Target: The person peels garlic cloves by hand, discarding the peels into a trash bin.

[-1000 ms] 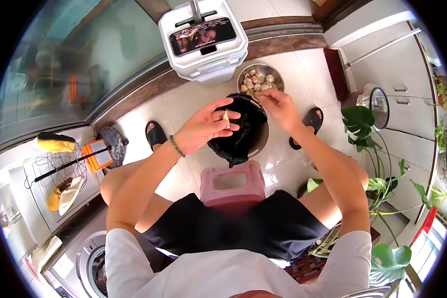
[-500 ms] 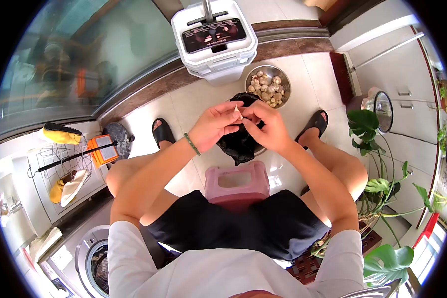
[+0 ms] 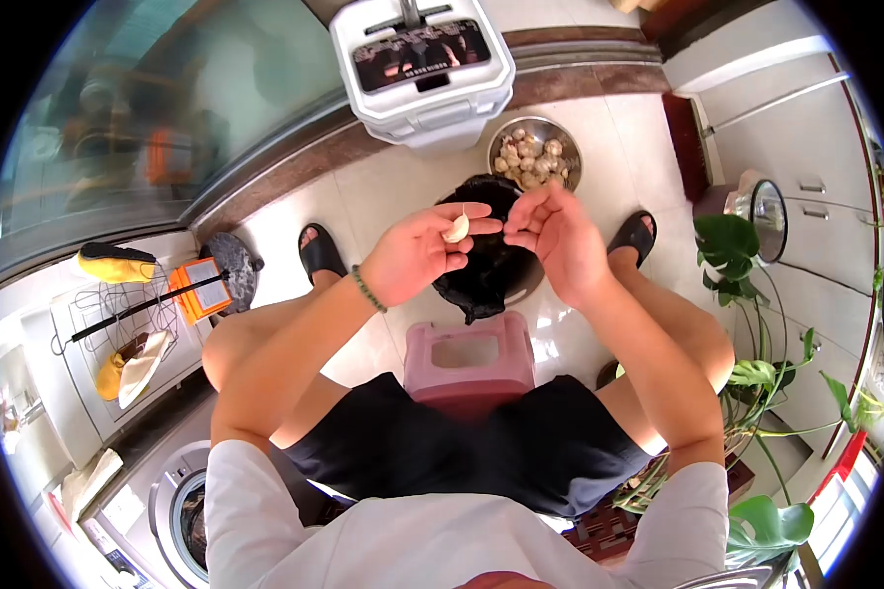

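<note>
A pale garlic clove (image 3: 457,230) with a pointed tip rests in the fingers of my left hand (image 3: 410,253), palm turned up. Opposite it, my right hand (image 3: 566,245) is apart from the clove, its fingers loosely bent and parted, with nothing I can make out in them. Both hands are above a round container lined with a black plastic bag (image 3: 481,285). Just beyond stands a metal bowl (image 3: 578,162) holding several garlic bulbs and cloves (image 3: 530,160).
A pink plastic stool (image 3: 420,358) is between my legs. A white mop bucket (image 3: 422,108) stands ahead, by the glass door. On the left are a wire rack (image 3: 138,304) and a washing machine (image 3: 182,510). Potted plants (image 3: 727,245) and white cabinets (image 3: 805,128) line the right.
My right hand has come away from the clove and shifted right, its fingers loosening. The clove now lies in view on my left fingers, with that palm turned further up.
</note>
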`<state>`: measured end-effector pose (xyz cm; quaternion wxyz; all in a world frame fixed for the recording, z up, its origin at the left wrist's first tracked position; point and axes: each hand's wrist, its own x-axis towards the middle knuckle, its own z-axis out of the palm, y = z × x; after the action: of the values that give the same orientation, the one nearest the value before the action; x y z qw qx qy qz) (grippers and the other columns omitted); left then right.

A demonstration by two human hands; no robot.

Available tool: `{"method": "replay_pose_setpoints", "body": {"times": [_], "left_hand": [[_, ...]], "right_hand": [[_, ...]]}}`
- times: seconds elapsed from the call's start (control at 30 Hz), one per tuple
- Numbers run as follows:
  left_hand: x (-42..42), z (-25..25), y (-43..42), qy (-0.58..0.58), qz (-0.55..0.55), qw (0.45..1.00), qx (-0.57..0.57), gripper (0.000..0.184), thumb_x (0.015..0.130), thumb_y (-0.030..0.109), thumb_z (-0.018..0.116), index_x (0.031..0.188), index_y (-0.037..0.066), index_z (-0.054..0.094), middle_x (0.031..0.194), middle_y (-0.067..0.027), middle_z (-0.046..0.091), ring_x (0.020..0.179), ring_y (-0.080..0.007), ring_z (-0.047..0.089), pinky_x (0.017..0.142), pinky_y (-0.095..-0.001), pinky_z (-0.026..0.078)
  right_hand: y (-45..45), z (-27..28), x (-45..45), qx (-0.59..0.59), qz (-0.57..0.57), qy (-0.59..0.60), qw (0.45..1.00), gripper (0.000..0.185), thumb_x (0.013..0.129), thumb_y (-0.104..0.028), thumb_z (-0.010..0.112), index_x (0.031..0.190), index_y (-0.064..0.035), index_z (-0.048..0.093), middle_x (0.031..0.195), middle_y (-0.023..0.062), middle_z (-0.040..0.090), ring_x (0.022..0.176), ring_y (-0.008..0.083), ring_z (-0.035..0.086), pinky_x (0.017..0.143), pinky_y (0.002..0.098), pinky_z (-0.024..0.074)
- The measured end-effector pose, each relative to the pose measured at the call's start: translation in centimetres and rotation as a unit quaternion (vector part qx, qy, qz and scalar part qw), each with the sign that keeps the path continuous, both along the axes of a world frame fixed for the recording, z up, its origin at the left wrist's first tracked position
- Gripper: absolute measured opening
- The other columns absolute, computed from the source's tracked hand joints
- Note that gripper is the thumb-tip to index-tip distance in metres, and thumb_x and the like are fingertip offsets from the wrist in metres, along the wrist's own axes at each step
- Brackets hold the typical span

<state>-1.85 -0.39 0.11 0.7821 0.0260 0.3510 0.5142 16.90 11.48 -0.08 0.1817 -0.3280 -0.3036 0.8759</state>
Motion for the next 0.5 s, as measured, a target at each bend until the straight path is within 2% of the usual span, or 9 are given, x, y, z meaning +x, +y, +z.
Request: {"method": "replay_pose_setpoints", "body": {"times": [0.03,0.07,0.13,0.27,0.3,0.33,0.4,0.47,0.5], "left_hand": [[0.3,1.5,-0.1,0.011,0.000,1.000,-0.009,0.044,0.091,0.020,0.047,0.131,0.001,0.049,0.124,-0.0101,0.058,0.084,-0.0115,0.050,0.078,-0.0266,0.044],[0.8,3.0,-0.4,0.021,-0.002,1.000,-0.019,0.047,0.091,0.022,0.044,0.133,0.000,0.047,0.125,-0.0119,0.058,0.082,-0.0122,0.050,0.076,-0.0266,0.044],[2.0,5.8,-1.7,0.011,-0.008,1.000,0.026,0.049,0.094,0.025,0.046,0.136,0.000,0.044,0.122,-0.0165,0.059,0.076,-0.0138,0.053,0.072,-0.0269,0.045],[3.6,9.7,-4.3,-0.014,-0.098,0.991,0.091,0.052,0.096,0.024,0.054,0.137,-0.005,0.041,0.119,-0.0249,0.059,0.065,-0.0165,0.058,0.058,-0.0268,0.046],[3.8,9.7,-4.3,-0.045,-0.081,0.991,0.098,0.049,0.095,0.018,0.054,0.135,-0.008,0.041,0.121,-0.0238,0.059,0.067,-0.0161,0.058,0.061,-0.0254,0.045],[3.9,9.2,-4.0,-0.045,-0.080,0.991,0.097,0.049,0.095,0.018,0.054,0.135,-0.008,0.041,0.121,-0.0238,0.059,0.067,-0.0161,0.058,0.061,-0.0254,0.045],[3.9,7.8,-3.5,-0.008,-0.050,0.996,0.073,0.046,0.096,0.015,0.052,0.135,-0.006,0.042,0.121,-0.0222,0.060,0.068,-0.0148,0.057,0.065,-0.0244,0.044],[3.4,5.9,-2.8,0.046,-0.066,0.995,0.052,0.044,0.096,0.014,0.052,0.136,-0.003,0.043,0.121,-0.0193,0.060,0.071,-0.0135,0.056,0.068,-0.0247,0.044],[3.1,4.1,-2.6,0.126,-0.090,0.986,0.054,0.042,0.097,0.014,0.051,0.136,-0.001,0.044,0.122,-0.0160,0.060,0.072,-0.0125,0.055,0.067,-0.0250,0.044]], "right_hand": [[0.1,0.6,0.4,-0.018,0.001,-0.017,1.000,0.046,0.099,-0.045,0.039,0.094,-0.0046,0.061,0.098,0.0075,0.064,0.103,0.0192,0.059,0.090,0.0362,0.0459],[-0.1,1.4,0.6,-0.023,-0.006,-0.022,0.999,0.046,0.099,-0.045,0.039,0.094,-0.0046,0.061,0.098,0.0075,0.064,0.103,0.0192,0.059,0.090,0.0362,0.0459],[-0.9,2.7,1.2,-0.060,0.022,0.061,0.996,0.051,0.099,-0.047,0.036,0.099,-0.0031,0.061,0.108,0.0111,0.064,0.105,0.0208,0.058,0.090,0.0368,0.0454],[-2.2,3.4,2.4,-0.078,0.018,0.052,0.995,0.056,0.099,-0.047,0.031,0.109,-0.0002,0.060,0.117,0.0153,0.062,0.106,0.0256,0.058,0.092,0.0390,0.0452],[-2.2,3.7,2.4,-0.088,0.019,0.045,0.995,0.057,0.099,-0.048,0.031,0.110,0.0001,0.060,0.118,0.0152,0.061,0.107,0.0259,0.058,0.093,0.0392,0.0451],[-2.0,3.7,2.3,-0.098,0.021,0.039,0.994,0.057,0.099,-0.048,0.031,0.110,0.0003,0.060,0.119,0.0151,0.061,0.109,0.0262,0.058,0.094,0.0395,0.0450],[-1.9,3.1,2.1,-0.099,0.033,0.051,0.993,0.059,0.099,-0.050,0.031,0.113,0.0001,0.059,0.122,0.0165,0.059,0.114,0.0260,0.055,0.097,0.0405,0.0428],[-2.3,2.7,1.4,-0.136,0.021,0.041,0.990,0.062,0.097,-0.053,0.033,0.122,-0.0002,0.055,0.128,0.0176,0.055,0.120,0.0277,0.051,0.102,0.0419,0.0387],[-2.8,2.4,1.0,-0.137,0.022,0.043,0.989,0.062,0.097,-0.053,0.033,0.122,-0.0002,0.055,0.128,0.0176,0.055,0.120,0.0277,0.051,0.102,0.0419,0.0387]]}}
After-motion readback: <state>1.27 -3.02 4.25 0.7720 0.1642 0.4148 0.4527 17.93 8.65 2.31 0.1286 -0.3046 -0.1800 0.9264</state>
